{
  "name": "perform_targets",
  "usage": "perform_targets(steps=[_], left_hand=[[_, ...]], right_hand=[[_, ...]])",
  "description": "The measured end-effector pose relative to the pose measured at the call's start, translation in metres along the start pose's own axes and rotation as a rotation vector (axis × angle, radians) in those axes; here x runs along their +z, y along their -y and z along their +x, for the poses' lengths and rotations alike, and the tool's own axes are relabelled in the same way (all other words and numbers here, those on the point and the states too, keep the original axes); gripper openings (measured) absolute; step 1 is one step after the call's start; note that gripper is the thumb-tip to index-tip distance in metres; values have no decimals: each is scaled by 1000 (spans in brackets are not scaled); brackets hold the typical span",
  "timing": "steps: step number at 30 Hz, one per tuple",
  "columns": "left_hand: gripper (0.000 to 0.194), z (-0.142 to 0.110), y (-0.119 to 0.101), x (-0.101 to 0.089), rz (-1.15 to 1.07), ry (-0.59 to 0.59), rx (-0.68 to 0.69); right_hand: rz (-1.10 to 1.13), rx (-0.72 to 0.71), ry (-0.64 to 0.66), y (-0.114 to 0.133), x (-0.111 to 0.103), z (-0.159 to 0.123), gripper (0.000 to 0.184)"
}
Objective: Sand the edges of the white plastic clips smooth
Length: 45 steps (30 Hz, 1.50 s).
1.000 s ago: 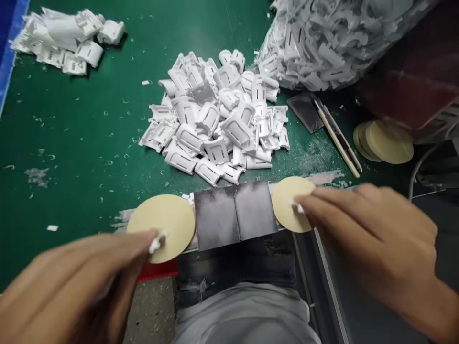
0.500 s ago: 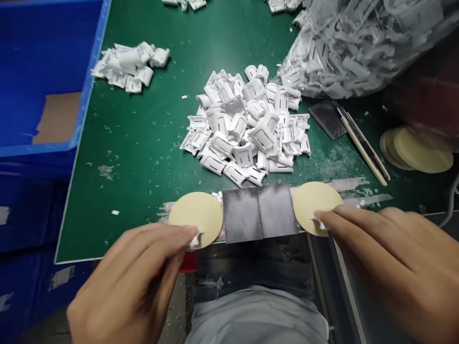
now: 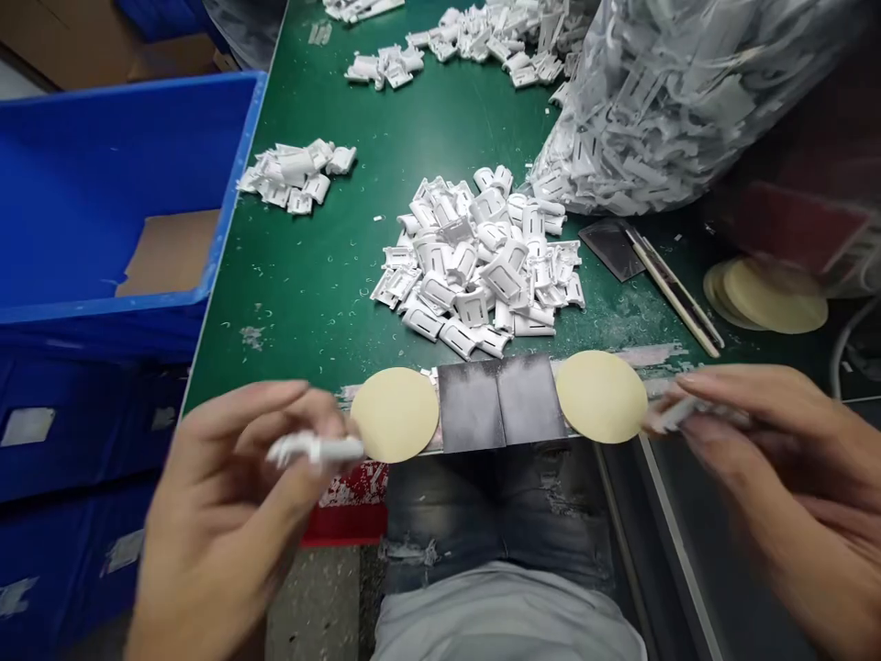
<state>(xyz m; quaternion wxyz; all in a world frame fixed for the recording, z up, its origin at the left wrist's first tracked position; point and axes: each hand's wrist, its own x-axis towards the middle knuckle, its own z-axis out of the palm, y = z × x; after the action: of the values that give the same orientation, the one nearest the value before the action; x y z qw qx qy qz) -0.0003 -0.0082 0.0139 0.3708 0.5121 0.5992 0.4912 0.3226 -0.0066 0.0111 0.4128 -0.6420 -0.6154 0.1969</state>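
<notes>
My left hand (image 3: 240, 487) is closed on a small white plastic part (image 3: 317, 449), held between thumb and fingers left of the left pale-yellow disc (image 3: 395, 415). Another white plastic part (image 3: 681, 413) is pinched in my right hand (image 3: 777, 459), just right of the right yellow disc (image 3: 601, 397); motion blurs it a little. Between the discs, two dark grey abrasive-looking sheets (image 3: 470, 408) lie side by side along the table's front edge. A heap of white curved plastic parts (image 3: 474, 266) sits behind them on the green table (image 3: 303, 294).
A blue bin (image 3: 124, 202) with cardboard inside stands at the left. At the right are a clear bag of white parts (image 3: 661, 110), a slim tweezer-like tool (image 3: 674, 289) on a dark sheet, and more yellow discs (image 3: 775, 296). A red tray (image 3: 348, 514) sits below the edge.
Both hands have lifted off the yellow discs and moved outward, each with a white plastic part, now turned in the fingers. The view has tilted up and shifted left.
</notes>
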Motion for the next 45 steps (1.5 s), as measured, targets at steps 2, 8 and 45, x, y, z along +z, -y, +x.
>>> perform_targets(steps=[2,8,45], left_hand=[[22,11,2,14,-9,24,-2],[23,7,20,15,659,89,403],[25,6,0,69,678,232,624]], right_hand=[[145,88,9,9,14,9,13],[-364,-426,173,-15,13,12,28],[-532,-731,122,42,58,21,16]])
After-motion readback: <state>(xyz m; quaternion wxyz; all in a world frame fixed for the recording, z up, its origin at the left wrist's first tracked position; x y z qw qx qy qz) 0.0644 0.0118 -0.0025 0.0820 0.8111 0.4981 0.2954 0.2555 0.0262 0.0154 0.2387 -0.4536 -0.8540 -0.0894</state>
